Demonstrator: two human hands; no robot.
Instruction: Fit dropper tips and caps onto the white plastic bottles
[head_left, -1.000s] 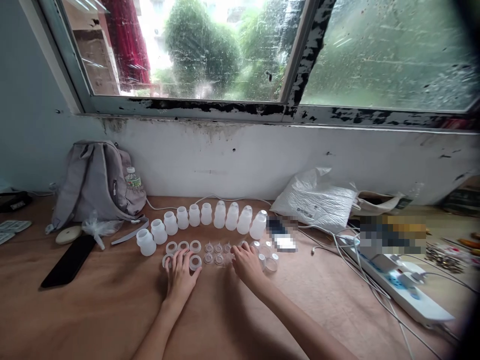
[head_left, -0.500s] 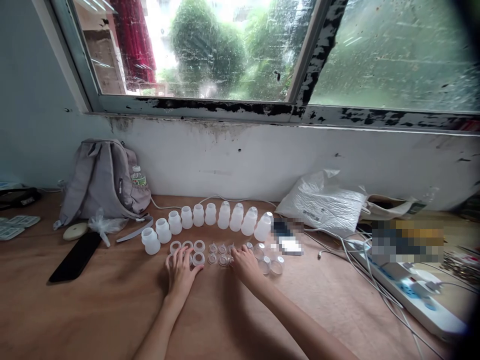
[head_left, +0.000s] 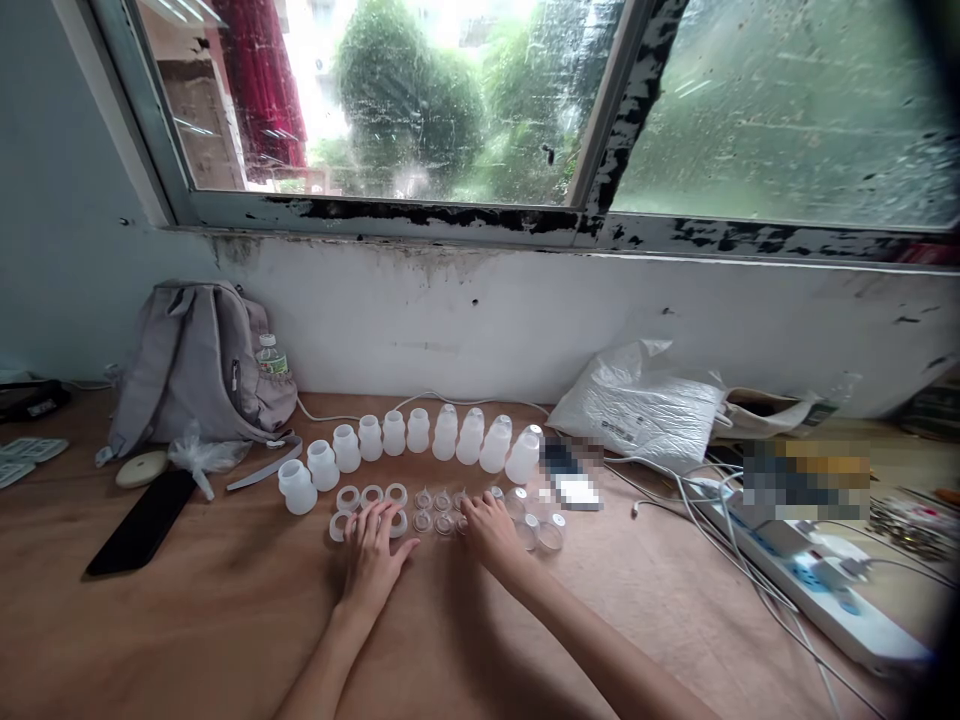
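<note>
My left hand [head_left: 373,550] is open, fingers spread over two short rows of white bottle collar rings [head_left: 348,497]. Its fingers cover part of the front row. My right hand [head_left: 486,530] rests with bent, slightly parted fingers at the right end of two rows of clear bottle nipples [head_left: 423,521]; some are hidden beneath it. Just right of that hand stand several clear domed caps [head_left: 551,532]. Behind both hands, white baby bottles form an arc: open-necked bottles [head_left: 322,467] on the left, and capped bottles [head_left: 471,437] on the right.
At the left are a black phone [head_left: 141,522], a grey backpack [head_left: 199,365] and a clear plastic bag [head_left: 201,455]. A silvery parcel bag [head_left: 637,400] lies against the wall. A white power strip [head_left: 825,590] with tangled cables runs along the right.
My left hand has shifted slightly right and toward me across the rings, uncovering the left ring of the front row. My right hand stays nearly where it was. The view has moved slightly.
</note>
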